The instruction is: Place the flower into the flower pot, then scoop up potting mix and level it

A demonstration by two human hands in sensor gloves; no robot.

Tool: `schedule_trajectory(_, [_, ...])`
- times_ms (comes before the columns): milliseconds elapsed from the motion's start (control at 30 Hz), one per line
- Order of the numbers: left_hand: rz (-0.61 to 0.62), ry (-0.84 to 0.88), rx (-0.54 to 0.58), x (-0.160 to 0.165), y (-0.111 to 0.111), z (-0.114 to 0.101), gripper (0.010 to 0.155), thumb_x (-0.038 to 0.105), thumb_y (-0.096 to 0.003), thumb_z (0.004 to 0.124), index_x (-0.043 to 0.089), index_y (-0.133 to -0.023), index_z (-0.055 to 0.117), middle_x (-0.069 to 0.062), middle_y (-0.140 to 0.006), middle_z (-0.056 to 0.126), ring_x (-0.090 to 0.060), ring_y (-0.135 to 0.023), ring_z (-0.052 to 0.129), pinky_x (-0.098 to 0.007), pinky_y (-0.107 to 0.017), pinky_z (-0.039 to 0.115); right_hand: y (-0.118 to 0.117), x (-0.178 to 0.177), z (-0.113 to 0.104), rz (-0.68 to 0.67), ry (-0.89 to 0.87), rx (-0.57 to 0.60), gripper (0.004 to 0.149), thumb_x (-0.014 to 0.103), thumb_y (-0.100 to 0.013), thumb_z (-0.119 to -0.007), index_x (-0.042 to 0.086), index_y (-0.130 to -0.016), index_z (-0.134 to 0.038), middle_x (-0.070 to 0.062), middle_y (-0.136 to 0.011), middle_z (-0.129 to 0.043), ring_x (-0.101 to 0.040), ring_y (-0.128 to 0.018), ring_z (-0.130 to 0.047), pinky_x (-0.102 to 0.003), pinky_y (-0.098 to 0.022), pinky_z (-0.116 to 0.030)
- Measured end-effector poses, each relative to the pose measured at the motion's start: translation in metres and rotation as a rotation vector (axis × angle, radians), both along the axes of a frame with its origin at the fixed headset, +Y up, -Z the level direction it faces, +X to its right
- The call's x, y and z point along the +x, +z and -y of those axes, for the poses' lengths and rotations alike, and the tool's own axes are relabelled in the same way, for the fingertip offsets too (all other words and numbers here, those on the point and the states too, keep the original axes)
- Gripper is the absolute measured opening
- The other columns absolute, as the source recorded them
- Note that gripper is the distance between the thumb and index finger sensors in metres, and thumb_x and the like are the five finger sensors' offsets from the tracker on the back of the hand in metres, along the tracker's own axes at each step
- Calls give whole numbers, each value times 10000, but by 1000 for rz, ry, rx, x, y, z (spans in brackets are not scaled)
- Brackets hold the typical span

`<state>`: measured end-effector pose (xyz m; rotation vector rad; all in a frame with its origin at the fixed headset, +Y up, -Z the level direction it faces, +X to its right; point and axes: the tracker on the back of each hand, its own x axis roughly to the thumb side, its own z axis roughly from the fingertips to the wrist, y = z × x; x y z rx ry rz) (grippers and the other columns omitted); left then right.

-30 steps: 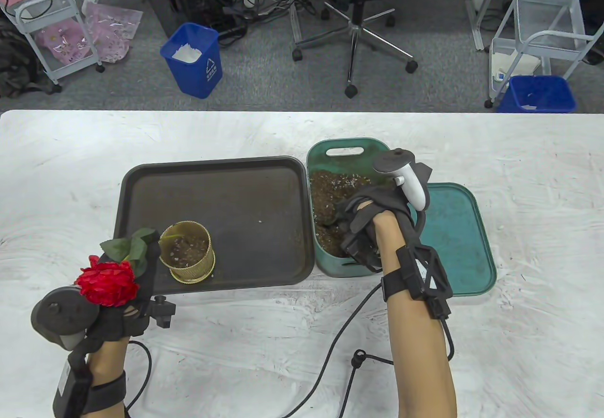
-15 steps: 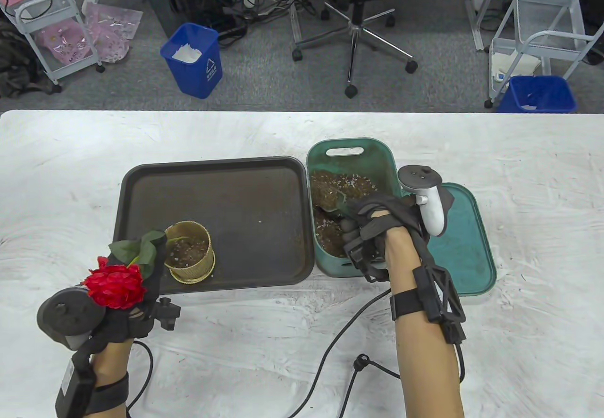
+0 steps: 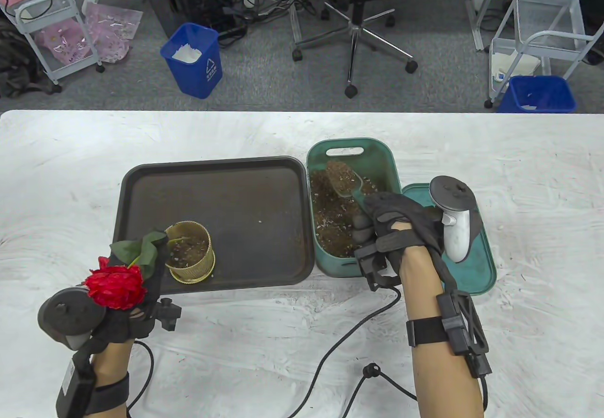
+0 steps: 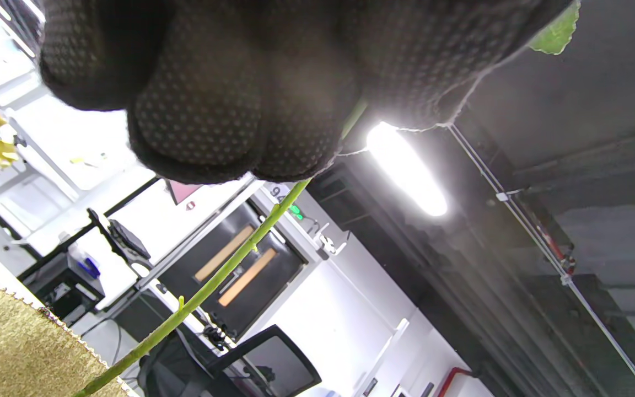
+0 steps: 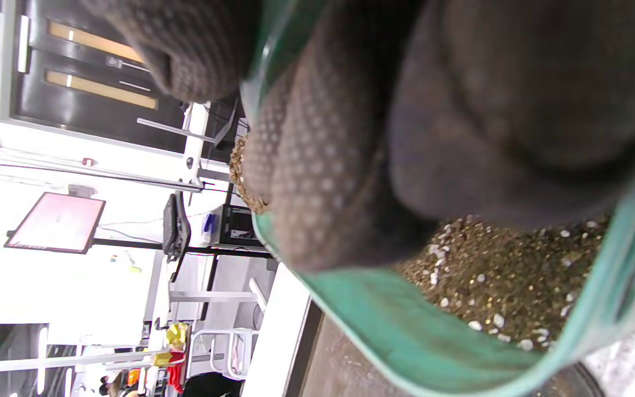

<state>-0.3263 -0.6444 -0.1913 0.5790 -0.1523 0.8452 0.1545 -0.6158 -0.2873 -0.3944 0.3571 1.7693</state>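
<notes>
A red flower (image 3: 115,286) with green leaves (image 3: 139,248) leans left out of the gold flower pot (image 3: 188,250), its stem end inside the pot. My left hand (image 3: 151,271) grips the stem just left of the pot. In the left wrist view the gloved fingers (image 4: 229,110) close round the thin green stem (image 4: 213,281), which runs down to the pot rim (image 4: 9,342). My right hand (image 3: 373,217) grips the handle of a green scoop (image 3: 347,182). The scoop is heaped with potting mix and held over the mix in the green tub (image 3: 351,146).
The pot stands in the near left corner of a dark tray (image 3: 226,196), which touches the tub's left side. A green lid (image 3: 472,253) lies to the right of the tub. Glove cables (image 3: 339,347) trail over the near table. Bins and a chair stand on the floor beyond.
My right hand has drawn back to the right and turned, bringing the scoop up out of the mix with a load on it. The left hand with the flower shifted slightly right.
</notes>
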Motion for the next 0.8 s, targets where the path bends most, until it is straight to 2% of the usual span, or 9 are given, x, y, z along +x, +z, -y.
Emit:
schedule_trajectory(133, [2,-1,0,0,0,0,433,436,-410,845,249,-795,908,-5,-676,1000,-286,-450,1055,-442,-443,869,6,-22,-10,-50,8,60,549,327,-413,-744,-20,-838,-736,-140,-514,-1022,-264,-206,-1102,-373,-70,-977])
schedule_trajectory(333, [1,-3,1,0,0,0,433,437,-410,845,249,-795,908,-6,-676,999,-285,-450,1056,-441,-444,869,11,-68,-10,-190,-6,71,552,329,-415,-745,-21,-840,-735,-142,-516,-1023,-266,-210,-1104,-373,-72,-980])
schedule_trajectory(800, [-23,15,1,-7,0,-2,434,437,-411,844,246,-796,906,-5,-677,999,-285,-450,1055,-442,-444,869,15,-179,29,-450,41,21,551,331,-415,-747,-21,-837,-736,-144,-515,-1024,-266,-209,-1106,-374,-70,-981])
